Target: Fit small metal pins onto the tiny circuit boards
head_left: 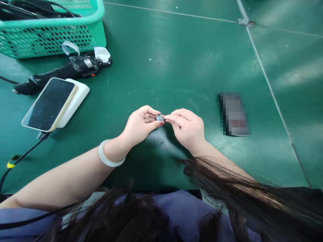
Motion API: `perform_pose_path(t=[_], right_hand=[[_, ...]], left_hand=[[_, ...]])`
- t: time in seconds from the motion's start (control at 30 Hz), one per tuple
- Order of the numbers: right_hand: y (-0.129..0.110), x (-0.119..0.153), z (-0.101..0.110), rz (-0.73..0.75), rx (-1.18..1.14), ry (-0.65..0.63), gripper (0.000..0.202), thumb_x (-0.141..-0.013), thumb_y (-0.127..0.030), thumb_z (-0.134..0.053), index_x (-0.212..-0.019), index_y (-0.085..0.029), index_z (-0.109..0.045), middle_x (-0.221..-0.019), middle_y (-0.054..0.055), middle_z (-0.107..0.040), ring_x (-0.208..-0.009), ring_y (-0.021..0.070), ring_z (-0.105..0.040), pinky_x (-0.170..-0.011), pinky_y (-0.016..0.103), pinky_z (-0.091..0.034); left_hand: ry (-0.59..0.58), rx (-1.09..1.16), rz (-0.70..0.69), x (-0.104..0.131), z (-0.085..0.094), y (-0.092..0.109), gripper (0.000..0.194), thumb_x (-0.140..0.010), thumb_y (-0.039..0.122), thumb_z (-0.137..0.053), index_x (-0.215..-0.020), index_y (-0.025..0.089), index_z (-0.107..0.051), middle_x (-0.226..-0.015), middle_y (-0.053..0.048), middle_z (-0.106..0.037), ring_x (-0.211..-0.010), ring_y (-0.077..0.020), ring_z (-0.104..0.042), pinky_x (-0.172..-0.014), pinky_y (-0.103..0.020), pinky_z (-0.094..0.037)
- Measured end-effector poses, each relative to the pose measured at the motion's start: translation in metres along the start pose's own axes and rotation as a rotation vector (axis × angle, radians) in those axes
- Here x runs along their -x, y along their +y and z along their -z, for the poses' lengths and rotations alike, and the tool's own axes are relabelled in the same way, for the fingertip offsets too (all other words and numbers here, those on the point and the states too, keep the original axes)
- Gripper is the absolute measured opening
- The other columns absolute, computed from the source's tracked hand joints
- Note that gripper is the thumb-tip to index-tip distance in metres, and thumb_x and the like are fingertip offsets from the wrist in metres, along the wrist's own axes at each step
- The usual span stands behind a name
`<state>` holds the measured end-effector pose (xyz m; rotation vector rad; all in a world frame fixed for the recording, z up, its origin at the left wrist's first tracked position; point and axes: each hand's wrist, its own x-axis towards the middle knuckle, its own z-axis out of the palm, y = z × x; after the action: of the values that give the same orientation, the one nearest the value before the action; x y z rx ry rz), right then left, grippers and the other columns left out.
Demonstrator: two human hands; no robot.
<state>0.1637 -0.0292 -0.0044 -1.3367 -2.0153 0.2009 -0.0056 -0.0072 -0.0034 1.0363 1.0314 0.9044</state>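
A small dark, shiny piece (159, 117), grey and black, is held between my two hands over the green tabletop; its kind is too small to make out. My left hand (141, 122) pinches it between thumb and fingertips, the fingers curled. From the other side, the fingertips of my right hand (188, 127) press together at the piece's right end. Whether they grip the piece itself or something finer at its end, I cannot tell. A pale bangle sits on my left wrist.
A green plastic basket (97, 30) with black cables stands at the upper left. Below it lie a black corded tool (75, 67) and a phone (51, 104) leaning on a white block (75, 104). A blurred-out dark object (234, 114) lies at right.
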Motion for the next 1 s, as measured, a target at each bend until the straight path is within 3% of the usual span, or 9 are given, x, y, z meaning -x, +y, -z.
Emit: perform_pose_path(t=[0.13, 0.23, 0.4, 0.5, 0.67, 1.0], right_hand=[[0.003, -0.003, 0.005, -0.064, -0.05, 0.066, 0.018, -0.09, -0.028, -0.057, -0.089, -0.029, -0.075, -0.084, 0.001, -0.07, -0.078, 0.0158, -0.064, -0.072, 0.031, -0.052], [0.015, -0.006, 0.012, -0.129, -0.044, 0.098, 0.019, -0.09, -0.023, -0.055, -0.09, -0.026, -0.074, -0.085, 0.002, -0.07, -0.079, 0.0164, -0.064, -0.072, 0.032, -0.051], [0.04, -0.01, 0.013, -0.215, 0.041, -0.094, 0.011, -0.08, -0.02, -0.065, -0.087, -0.023, -0.073, -0.089, 0.003, -0.07, -0.081, 0.0194, -0.062, -0.072, 0.035, -0.049], [0.043, -0.011, 0.006, -0.201, 0.051, -0.175, 0.009, -0.08, -0.02, -0.066, -0.086, -0.023, -0.072, -0.09, 0.003, -0.069, -0.082, 0.019, -0.061, -0.072, 0.034, -0.048], [0.036, -0.014, -0.001, -0.177, 0.144, -0.25, 0.015, -0.084, -0.016, -0.059, -0.074, -0.02, -0.068, -0.083, 0.004, -0.066, -0.084, 0.0199, -0.059, -0.076, 0.034, -0.045], [0.031, -0.014, 0.002, -0.191, 0.176, -0.31, 0.013, -0.087, -0.021, -0.058, -0.077, -0.02, -0.068, -0.085, 0.005, -0.066, -0.086, 0.0205, -0.059, -0.076, 0.033, -0.045]], left_hand=[[0.007, 0.071, 0.0, 0.0, 0.0, 0.0, 0.032, -0.061, 0.018, -0.082, -0.083, 0.014, -0.059, -0.087, -0.006, -0.074, -0.084, -0.019, -0.072, -0.088, -0.039, -0.055], [0.023, 0.102, 0.007, -0.001, 0.0, 0.001, 0.031, -0.061, 0.015, -0.081, -0.083, 0.014, -0.059, -0.089, -0.006, -0.074, -0.086, -0.0176, -0.071, -0.09, -0.037, -0.055], [0.027, 0.128, 0.011, -0.001, 0.0, 0.001, 0.032, -0.061, 0.013, -0.081, -0.083, 0.014, -0.059, -0.089, -0.005, -0.074, -0.085, -0.0161, -0.071, -0.089, -0.035, -0.055], [0.024, 0.125, 0.016, -0.002, 0.0, 0.001, 0.032, -0.06, 0.014, -0.082, -0.083, 0.015, -0.059, -0.089, -0.005, -0.074, -0.085, -0.0168, -0.071, -0.089, -0.036, -0.055], [0.022, 0.108, 0.021, -0.002, 0.0, 0.0, 0.032, -0.06, 0.014, -0.082, -0.083, 0.014, -0.06, -0.088, -0.006, -0.074, -0.086, -0.0176, -0.071, -0.09, -0.037, -0.055], [0.033, 0.077, 0.025, -0.002, -0.001, 0.001, 0.031, -0.061, 0.013, -0.081, -0.083, 0.013, -0.06, -0.088, -0.006, -0.074, -0.085, -0.0171, -0.071, -0.09, -0.037, -0.055]])
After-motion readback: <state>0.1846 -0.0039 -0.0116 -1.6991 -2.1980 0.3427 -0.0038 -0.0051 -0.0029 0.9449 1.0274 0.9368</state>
